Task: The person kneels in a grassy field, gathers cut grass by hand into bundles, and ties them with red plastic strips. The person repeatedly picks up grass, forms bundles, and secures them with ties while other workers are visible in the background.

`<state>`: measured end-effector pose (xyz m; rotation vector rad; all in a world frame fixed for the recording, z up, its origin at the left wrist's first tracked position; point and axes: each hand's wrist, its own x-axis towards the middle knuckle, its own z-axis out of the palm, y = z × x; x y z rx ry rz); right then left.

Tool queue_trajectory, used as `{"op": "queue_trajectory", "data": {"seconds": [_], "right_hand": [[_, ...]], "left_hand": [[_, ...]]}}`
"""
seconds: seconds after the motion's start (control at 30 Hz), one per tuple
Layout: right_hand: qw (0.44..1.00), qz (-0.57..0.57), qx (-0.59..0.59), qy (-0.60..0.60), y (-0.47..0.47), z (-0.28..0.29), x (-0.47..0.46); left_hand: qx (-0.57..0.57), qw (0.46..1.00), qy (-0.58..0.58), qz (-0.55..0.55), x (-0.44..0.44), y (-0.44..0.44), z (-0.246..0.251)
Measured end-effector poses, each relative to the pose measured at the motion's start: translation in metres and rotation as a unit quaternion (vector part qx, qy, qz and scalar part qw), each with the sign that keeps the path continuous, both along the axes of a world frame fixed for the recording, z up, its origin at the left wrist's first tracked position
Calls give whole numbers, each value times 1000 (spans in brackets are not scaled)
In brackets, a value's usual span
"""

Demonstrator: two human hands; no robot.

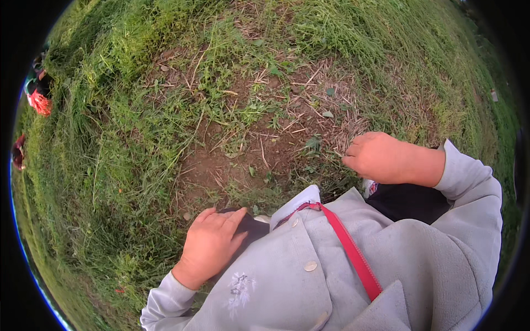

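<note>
My left hand (pixel 215 244) rests palm down on the dark trouser leg over my knee (pixel 254 225). Its fingers are apart and hold nothing. Out to the right, my right hand (pixel 377 159) is held above the ground beside my other dark trouser leg (pixel 408 202), its back turned up and its fingers curled. The fingertips face dry straw (pixel 343 111) and low weeds (pixel 313 142). Whether a thin stem is pinched there cannot be made out. Between my hands and beyond lies a patch of bare brown soil (pixel 232 165) strewn with stalks.
Feathery green plants (pixel 136 45) stand thick at the left and lie over at the upper right (pixel 356 29). At the far left edge, a person (pixel 39 89) wears or holds something bright orange-red; another dark red figure (pixel 18 153) is lower. A red strap (pixel 352 252) crosses my grey jacket (pixel 273 281).
</note>
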<state>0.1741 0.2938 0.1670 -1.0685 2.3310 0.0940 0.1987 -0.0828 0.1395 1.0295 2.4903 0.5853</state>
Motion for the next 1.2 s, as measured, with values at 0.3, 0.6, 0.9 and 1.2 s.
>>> {"op": "queue_trajectory", "data": {"seconds": [0.3, 0.6, 0.9, 1.2], "right_hand": [[993, -86, -56, -59, 60, 24, 9], [962, -62, -84, -253, 100, 21, -58], [957, -59, -109, -262, 62, 26, -44], [894, -283, -221, -268, -24, 85, 8]], "left_hand": [[-16, 995, -45, 86, -6, 9, 7], [-21, 995, -76, 53, 24, 26, 75], [27, 973, -227, 36, 38, 20, 113], [-47, 936, -295, 186, 96, 26, 131]]}}
